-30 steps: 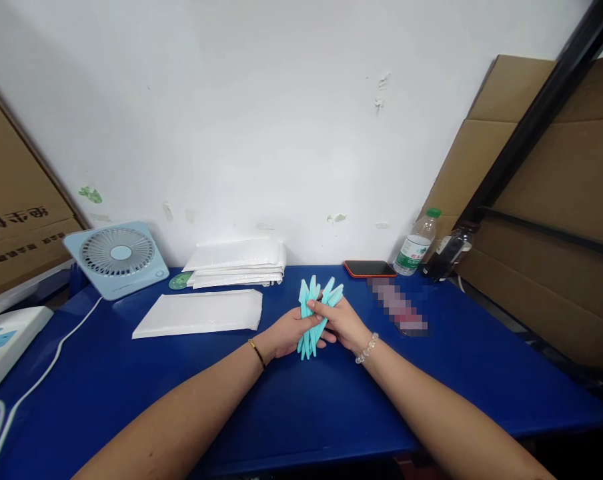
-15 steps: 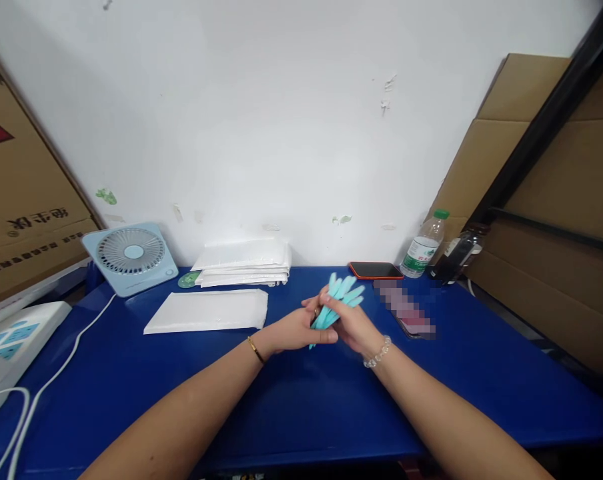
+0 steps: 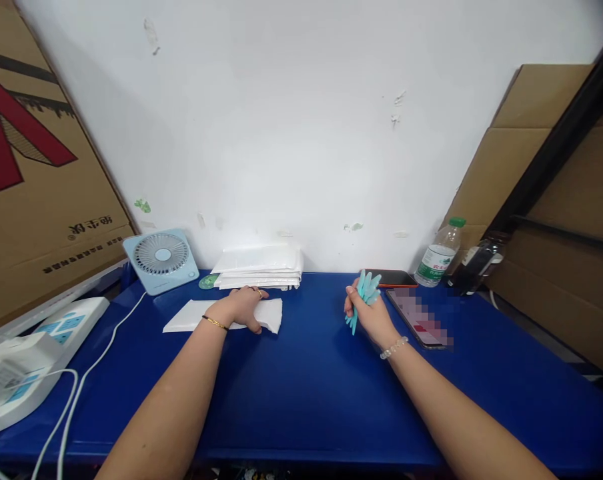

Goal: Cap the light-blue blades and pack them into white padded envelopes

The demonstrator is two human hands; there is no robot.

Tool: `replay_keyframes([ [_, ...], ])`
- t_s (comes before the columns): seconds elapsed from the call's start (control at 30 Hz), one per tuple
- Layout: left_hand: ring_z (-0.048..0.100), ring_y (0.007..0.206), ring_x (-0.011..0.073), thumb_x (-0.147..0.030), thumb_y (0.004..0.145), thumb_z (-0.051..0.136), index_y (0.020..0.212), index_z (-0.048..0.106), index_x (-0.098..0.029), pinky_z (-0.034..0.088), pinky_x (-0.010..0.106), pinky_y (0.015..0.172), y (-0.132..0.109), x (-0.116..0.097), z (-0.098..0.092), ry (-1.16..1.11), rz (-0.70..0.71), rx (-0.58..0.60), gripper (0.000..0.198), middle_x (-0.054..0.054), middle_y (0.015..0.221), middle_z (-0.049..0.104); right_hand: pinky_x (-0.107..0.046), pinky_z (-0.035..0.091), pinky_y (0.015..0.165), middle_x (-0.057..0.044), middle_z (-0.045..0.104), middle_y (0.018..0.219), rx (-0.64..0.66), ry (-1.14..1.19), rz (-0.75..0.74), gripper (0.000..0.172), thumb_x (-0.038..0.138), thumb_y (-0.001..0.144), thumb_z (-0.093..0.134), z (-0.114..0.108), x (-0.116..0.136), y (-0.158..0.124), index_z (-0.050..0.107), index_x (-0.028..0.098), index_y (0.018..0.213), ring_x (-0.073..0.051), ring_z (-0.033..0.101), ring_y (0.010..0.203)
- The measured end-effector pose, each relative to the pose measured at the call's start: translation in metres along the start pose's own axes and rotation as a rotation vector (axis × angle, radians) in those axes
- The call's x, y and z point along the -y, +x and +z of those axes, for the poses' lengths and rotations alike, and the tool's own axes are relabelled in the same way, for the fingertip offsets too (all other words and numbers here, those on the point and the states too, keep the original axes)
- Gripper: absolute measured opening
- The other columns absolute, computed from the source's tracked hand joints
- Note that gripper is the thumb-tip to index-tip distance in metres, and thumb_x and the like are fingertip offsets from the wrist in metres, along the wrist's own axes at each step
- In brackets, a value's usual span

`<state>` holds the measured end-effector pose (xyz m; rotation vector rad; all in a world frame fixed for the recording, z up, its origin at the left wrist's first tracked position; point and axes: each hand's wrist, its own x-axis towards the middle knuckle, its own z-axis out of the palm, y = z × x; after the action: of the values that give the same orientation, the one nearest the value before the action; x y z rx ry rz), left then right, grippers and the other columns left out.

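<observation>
My right hand point(image 3: 369, 315) is closed round a bundle of several light-blue plastic sticks point(image 3: 363, 297), held upright above the blue table point(image 3: 301, 393). My left hand point(image 3: 241, 307) lies to the left on a flat white padded envelope point(image 3: 271, 315), fingers curled over its top, thumb at its near edge. A stack of the same white envelopes point(image 3: 260, 266) lies just behind it against the wall.
A small blue desk fan point(image 3: 160, 259) stands at the back left, its white cable point(image 3: 94, 373) running to a power strip point(image 3: 41, 347). Two phones point(image 3: 421, 313) lie right of my right hand, with a water bottle point(image 3: 439, 253) behind. Cardboard boxes flank both sides.
My left hand has let go of the bundle and moved left onto the white envelope. My right hand keeps the sticks and has shifted slightly right. The view has turned left.
</observation>
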<state>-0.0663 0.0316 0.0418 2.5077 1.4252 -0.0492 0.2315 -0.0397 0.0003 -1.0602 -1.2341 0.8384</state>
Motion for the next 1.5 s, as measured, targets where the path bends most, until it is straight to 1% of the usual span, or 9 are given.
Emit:
replay_keyframes([
  [0.17, 0.060, 0.082, 0.0237, -0.029, 0.059, 0.067, 0.092, 0.064, -0.018, 0.044, 0.030, 0.073, -0.011, -0.030, -0.019, -0.321, 0.189, -0.112, 0.035, 0.004, 0.087, 0.063, -0.028, 0.052, 0.052, 0.005, 0.060, 0.058, -0.065, 0.243, -0.048, 0.028, 0.044, 0.081, 0.062, 0.004, 0.045, -0.003, 0.046, 0.021, 0.082, -0.010, 0.053, 0.041],
  [0.33, 0.057, 0.090, 0.0219, -0.038, 0.068, 0.069, 0.114, 0.054, -0.016, 0.043, 0.031, 0.079, -0.032, -0.055, -0.042, -1.012, 0.436, -0.358, 0.054, 0.007, 0.100, 0.062, -0.031, 0.056, 0.065, 0.008, 0.057, 0.051, -0.067, 0.486, -0.044, 0.027, 0.036, 0.075, 0.070, 0.014, 0.130, 0.006, 0.047, 0.021, 0.078, -0.009, 0.054, 0.045],
  [0.43, 0.058, 0.092, 0.0243, -0.040, 0.067, 0.072, 0.124, 0.049, -0.017, 0.043, 0.034, 0.080, -0.035, -0.065, -0.037, -1.331, 0.574, -0.320, 0.066, 0.010, 0.101, 0.063, -0.029, 0.056, 0.066, 0.006, 0.059, 0.053, -0.069, 0.575, -0.079, 0.027, 0.034, 0.074, 0.071, 0.035, 0.174, 0.011, 0.048, 0.020, 0.076, -0.011, 0.060, 0.049],
  [0.53, 0.057, 0.097, 0.0260, -0.038, 0.065, 0.075, 0.124, 0.050, -0.017, 0.043, 0.035, 0.083, -0.031, -0.074, -0.026, -1.383, 0.632, -0.235, 0.067, 0.011, 0.104, 0.062, -0.026, 0.054, 0.058, 0.004, 0.064, 0.061, -0.041, 0.596, -0.094, 0.026, 0.038, 0.074, 0.069, 0.065, 0.195, 0.013, 0.050, 0.020, 0.079, -0.013, 0.065, 0.056],
  [0.67, 0.055, 0.101, 0.0272, -0.037, 0.065, 0.075, 0.118, 0.054, -0.015, 0.042, 0.038, 0.088, -0.030, -0.082, -0.020, -1.320, 0.703, -0.180, 0.061, 0.011, 0.107, 0.061, -0.025, 0.050, 0.052, 0.000, 0.067, 0.069, -0.010, 0.549, -0.106, 0.027, 0.042, 0.076, 0.065, 0.097, 0.189, 0.013, 0.050, 0.020, 0.082, -0.017, 0.068, 0.064],
  [0.8, 0.055, 0.103, 0.0280, -0.038, 0.064, 0.076, 0.121, 0.050, -0.016, 0.041, 0.041, 0.090, -0.029, -0.084, -0.016, -1.366, 0.736, -0.141, 0.066, 0.011, 0.108, 0.061, -0.029, 0.050, 0.060, -0.001, 0.068, 0.074, -0.006, 0.404, -0.143, 0.026, 0.045, 0.080, 0.059, 0.106, 0.172, 0.014, 0.051, 0.020, 0.082, -0.019, 0.067, 0.073],
  [1.0, 0.059, 0.098, 0.0264, -0.037, 0.064, 0.075, 0.116, 0.054, -0.018, 0.044, 0.037, 0.084, -0.022, -0.078, -0.004, -1.505, 0.726, -0.102, 0.059, 0.010, 0.104, 0.064, -0.029, 0.046, 0.068, -0.001, 0.064, 0.081, 0.205, 0.044, -0.201, 0.024, 0.041, 0.078, 0.062, 0.104, 0.157, 0.009, 0.060, 0.018, 0.079, -0.016, 0.058, 0.077],
  [1.23, 0.053, 0.113, 0.0345, -0.048, 0.060, 0.072, 0.118, 0.056, -0.014, 0.041, 0.042, 0.093, -0.022, -0.079, -0.007, -1.638, 0.698, -0.016, 0.069, 0.014, 0.116, 0.061, -0.019, 0.032, 0.034, 0.005, 0.053, 0.064, 0.465, 0.073, -0.038, 0.033, 0.048, 0.077, 0.063, 0.086, 0.158, 0.012, 0.054, 0.023, 0.096, -0.008, 0.043, 0.042],
  [1.5, 0.052, 0.114, 0.0365, -0.055, 0.055, 0.073, 0.116, 0.057, -0.012, 0.041, 0.047, 0.094, -0.019, -0.070, -0.008, -1.750, 0.592, 0.118, 0.076, 0.016, 0.116, 0.061, -0.020, 0.041, 0.046, 0.002, 0.058, 0.067, 0.421, -0.015, -0.209, 0.022, 0.039, 0.078, 0.064, 0.070, 0.152, 0.025, 0.064, 0.019, 0.088, -0.009, 0.046, 0.052],
])
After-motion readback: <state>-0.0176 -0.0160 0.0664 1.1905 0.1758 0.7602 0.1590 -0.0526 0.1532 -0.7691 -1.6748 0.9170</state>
